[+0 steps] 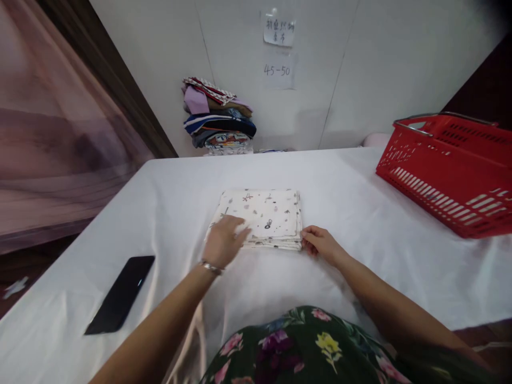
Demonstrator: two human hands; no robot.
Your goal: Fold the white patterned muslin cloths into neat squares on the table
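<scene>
A white cloth (260, 213) with small printed figures lies folded into a layered rectangle in front of me. My left hand (224, 240) rests on its near left part, fingers stretched out over the top layer; a bracelet circles that wrist. At the near right corner, my right hand (322, 245) has its thumb and fingers pinched together on the edge of the cloth. The layers show along the near and right sides of the fold.
A white-covered table (344, 192) carries a black phone (122, 293) at left and a red plastic basket (452, 176) at right. Beyond the far edge stands a pile of folded fabrics (220, 120). Paper notes (279, 29) hang on the wall; a pinkish curtain (60, 122) hangs left.
</scene>
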